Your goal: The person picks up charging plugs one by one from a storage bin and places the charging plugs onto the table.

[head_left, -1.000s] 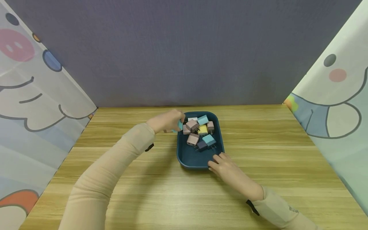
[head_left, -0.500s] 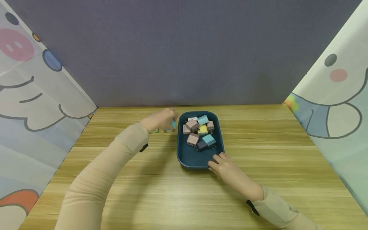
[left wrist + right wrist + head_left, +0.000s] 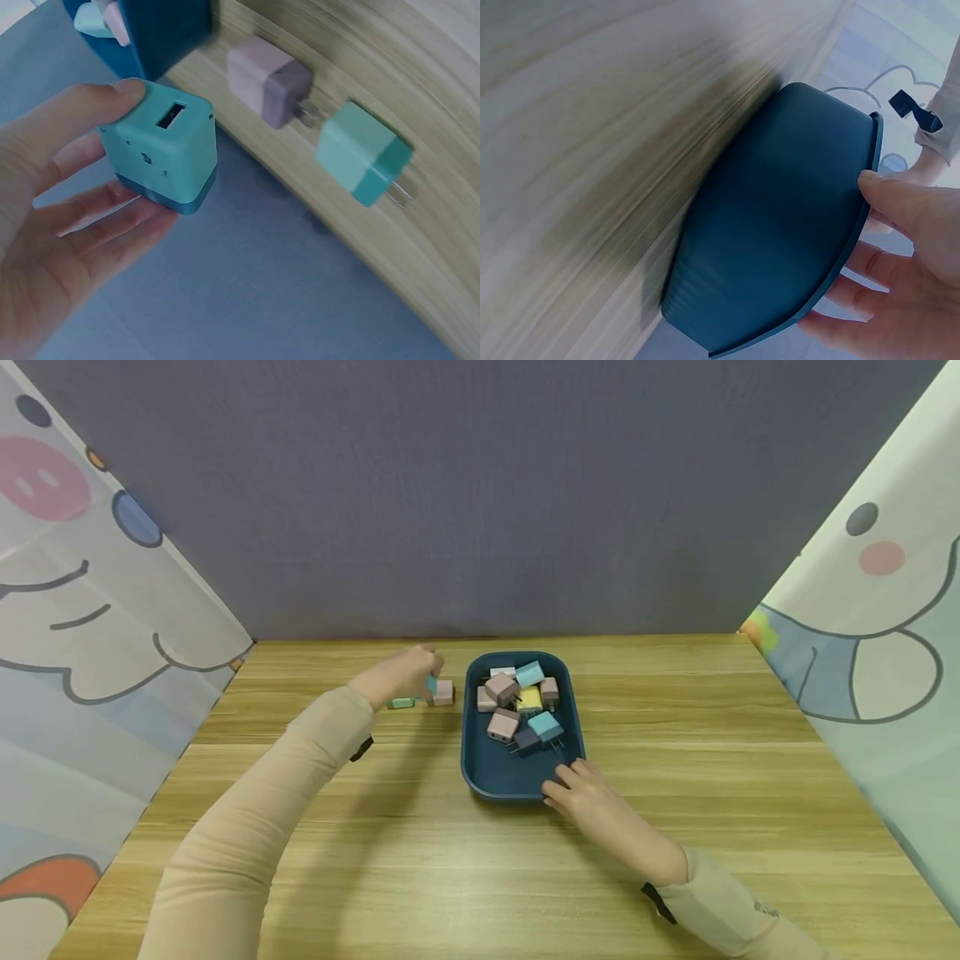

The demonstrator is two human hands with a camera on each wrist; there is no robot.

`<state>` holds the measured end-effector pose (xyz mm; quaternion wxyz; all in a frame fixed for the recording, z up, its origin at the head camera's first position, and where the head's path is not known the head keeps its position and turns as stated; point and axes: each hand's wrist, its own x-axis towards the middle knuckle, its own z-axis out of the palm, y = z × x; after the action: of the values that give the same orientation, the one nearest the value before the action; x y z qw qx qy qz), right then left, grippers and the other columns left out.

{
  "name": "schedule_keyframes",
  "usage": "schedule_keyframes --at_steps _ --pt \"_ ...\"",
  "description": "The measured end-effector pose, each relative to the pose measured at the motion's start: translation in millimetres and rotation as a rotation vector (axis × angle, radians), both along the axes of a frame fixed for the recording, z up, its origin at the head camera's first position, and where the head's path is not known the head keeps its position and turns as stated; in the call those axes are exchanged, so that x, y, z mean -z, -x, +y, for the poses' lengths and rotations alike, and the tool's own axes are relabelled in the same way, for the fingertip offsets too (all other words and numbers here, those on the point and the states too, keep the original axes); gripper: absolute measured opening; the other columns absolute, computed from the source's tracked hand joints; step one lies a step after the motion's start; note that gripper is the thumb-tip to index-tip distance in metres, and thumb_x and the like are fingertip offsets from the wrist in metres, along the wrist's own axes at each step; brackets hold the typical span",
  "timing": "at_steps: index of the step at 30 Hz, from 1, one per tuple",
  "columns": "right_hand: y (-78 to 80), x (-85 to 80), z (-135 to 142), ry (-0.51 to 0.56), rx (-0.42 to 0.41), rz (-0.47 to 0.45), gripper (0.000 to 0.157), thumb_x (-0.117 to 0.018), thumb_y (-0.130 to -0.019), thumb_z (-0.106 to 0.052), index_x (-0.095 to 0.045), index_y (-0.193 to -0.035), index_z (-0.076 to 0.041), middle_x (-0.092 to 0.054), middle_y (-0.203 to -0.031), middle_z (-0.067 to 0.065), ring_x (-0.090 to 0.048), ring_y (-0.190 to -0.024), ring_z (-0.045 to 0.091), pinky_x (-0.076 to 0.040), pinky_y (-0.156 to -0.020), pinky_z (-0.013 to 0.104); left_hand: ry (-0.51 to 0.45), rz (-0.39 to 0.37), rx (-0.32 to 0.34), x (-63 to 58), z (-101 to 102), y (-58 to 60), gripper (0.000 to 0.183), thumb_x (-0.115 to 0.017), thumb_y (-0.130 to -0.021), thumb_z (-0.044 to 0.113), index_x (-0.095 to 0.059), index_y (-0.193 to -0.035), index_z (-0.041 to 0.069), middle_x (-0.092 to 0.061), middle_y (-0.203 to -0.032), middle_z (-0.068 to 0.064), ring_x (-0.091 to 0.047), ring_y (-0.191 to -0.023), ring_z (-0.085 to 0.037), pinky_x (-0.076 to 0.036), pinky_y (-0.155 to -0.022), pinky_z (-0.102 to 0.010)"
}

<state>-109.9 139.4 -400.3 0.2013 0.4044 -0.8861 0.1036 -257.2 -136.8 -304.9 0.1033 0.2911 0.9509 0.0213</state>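
My left hand [image 3: 401, 675] pinches a teal USB charger [image 3: 161, 150] between thumb and fingers, its USB port showing in the left wrist view. It hovers over the table, left of a dark blue plastic bin [image 3: 501, 783]. Two more chargers lie on the wood close by: a pink one [image 3: 259, 71] and a mint green one [image 3: 360, 154], both with prongs showing. My right hand [image 3: 600, 802] grips the bin's near right rim, with the thumb outside the wall and the fingers over the edge. Inside the bin lie several chargers, among them a yellow one [image 3: 529, 698] and a navy one [image 3: 527, 740].
The wooden table [image 3: 712, 760] ends at a grey back panel [image 3: 480, 510]. Cartoon-printed sheets [image 3: 885, 610] close off both sides. The bin stands near the middle, toward the back.
My left hand has moved left from the bin's left rim with the teal charger. The pink and green chargers on the table have come into sight. My right hand stays on the rim.
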Motion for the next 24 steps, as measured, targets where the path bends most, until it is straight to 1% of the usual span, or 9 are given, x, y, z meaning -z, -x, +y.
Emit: schedule_keyframes --at_steps 3,7,10,12,15,17,20,24 --pt "0.4 0.5 0 0.0 -0.001 0.003 0.01 -0.068 -0.075 -0.015 -0.06 -0.08 -0.012 -0.048 -0.073 0.001 -0.041 -0.067 0.017 -0.046 -0.065 0.035 -0.001 0.013 -0.005 1.8 -7 1.0 0.027 -0.072 -0.071 0.005 -0.06 -0.094 -0.004 -0.053 -0.1 -0.017 -0.053 -0.078 -0.021 -0.048 -0.067 -0.029" --pt "0.4 1.0 0 0.001 -0.001 0.007 0.011 -0.069 -0.075 -0.015 -0.059 -0.08 -0.012 -0.048 -0.073 0.001 -0.041 -0.067 0.017 -0.046 -0.065 0.035 0.0 0.025 -0.025 4.5 -16 2.8 0.023 -0.068 -0.07 -0.002 -0.061 -0.092 -0.004 -0.053 -0.101 -0.019 -0.052 -0.076 -0.021 -0.047 -0.066 -0.029" --pt "0.0 1.0 0 -0.001 0.002 0.003 0.011 -0.069 -0.075 -0.015 -0.06 -0.08 -0.012 -0.048 -0.073 0.001 -0.041 -0.067 0.017 -0.046 -0.065 0.035 0.014 0.027 -0.042 6.6 -21 4.4 0.025 -0.069 -0.07 -0.002 -0.061 -0.093 -0.004 -0.053 -0.108 -0.023 -0.056 -0.082 -0.025 -0.049 -0.068 -0.03" --pt "-0.1 0.9 0 -0.002 0.003 0.001 0.011 -0.069 -0.075 -0.015 -0.06 -0.08 -0.012 -0.048 -0.073 0.001 -0.041 -0.067 0.017 -0.046 -0.065 0.035 0.023 0.019 -0.061 7.7 -25 5.4 0.026 -0.07 -0.07 -0.002 -0.061 -0.093 -0.004 -0.049 -0.116 -0.026 -0.056 -0.09 -0.03 -0.049 -0.071 -0.031" --pt "-0.3 0.4 0 0.001 0.001 0.004 0.011 -0.069 -0.075 -0.015 -0.06 -0.08 -0.012 -0.048 -0.073 0.001 -0.041 -0.067 0.017 -0.045 -0.064 0.035 0.04 0.01 -0.079 9.1 -30 6.7 0.027 -0.07 -0.07 0.0 -0.06 -0.094 -0.004 -0.04 -0.126 -0.031 -0.053 -0.101 -0.037 -0.049 -0.075 -0.033" --pt "-0.2 0.2 0 0.004 -0.003 0.011 0.011 -0.069 -0.075 -0.015 -0.06 -0.079 -0.012 -0.048 -0.073 0.001 -0.041 -0.067 0.017 -0.045 -0.064 0.034 0.044 0.003 -0.091 10.2 -33 7.8 0.027 -0.07 -0.07 0.0 -0.06 -0.095 -0.004 -0.037 -0.129 -0.031 -0.051 -0.103 -0.039 -0.048 -0.076 -0.034" --pt "-0.2 0.0 -1 0.01 -0.01 0.022 0.011 -0.069 -0.074 -0.014 -0.06 -0.079 -0.011 -0.048 -0.072 0.002 -0.041 -0.066 0.017 -0.044 -0.063 0.034 0.046 0.009 -0.096 12.1 -37 9.5 0.026 -0.069 -0.07 0.0 -0.06 -0.094 -0.004 -0.037 -0.128 -0.032 -0.051 -0.103 -0.039 -0.048 -0.075 -0.034" --pt "-0.2 -0.2 -1 0.013 -0.014 0.025 0.012 -0.069 -0.073 -0.014 -0.06 -0.08 -0.011 -0.048 -0.073 0.002 -0.041 -0.066 0.017 -0.045 -0.063 0.034 0.043 0.011 -0.108 14.2 -43 10.6 0.024 -0.068 -0.07 -0.002 -0.06 -0.092 -0.004 -0.042 -0.124 -0.031 -0.054 -0.098 -0.036 -0.048 -0.072 -0.034"
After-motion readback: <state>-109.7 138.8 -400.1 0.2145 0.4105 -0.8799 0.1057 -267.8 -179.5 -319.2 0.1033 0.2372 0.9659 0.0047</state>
